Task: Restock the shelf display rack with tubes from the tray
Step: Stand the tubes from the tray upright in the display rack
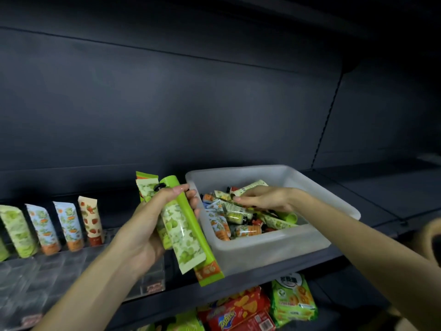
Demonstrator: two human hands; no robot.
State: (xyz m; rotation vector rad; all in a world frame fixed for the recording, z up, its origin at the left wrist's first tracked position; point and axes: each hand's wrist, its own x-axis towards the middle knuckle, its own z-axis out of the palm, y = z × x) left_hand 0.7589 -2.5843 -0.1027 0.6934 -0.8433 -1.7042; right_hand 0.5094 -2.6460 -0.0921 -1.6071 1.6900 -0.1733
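The left grip (152,218) clenches a bundle of green tubes (183,235) just left of the tray (262,249). The right grip (265,199), inside the tray, pinches a cream tube (250,186). Farther left of the tray, the display rack (71,261) holds a few upright tubes (69,225). A heap of tubes (241,225) lies in the tray, so restocking seems far from finished.

Yellow script, seemingly "Zecheese", on red snack packet (235,314); elsewhere illegible.
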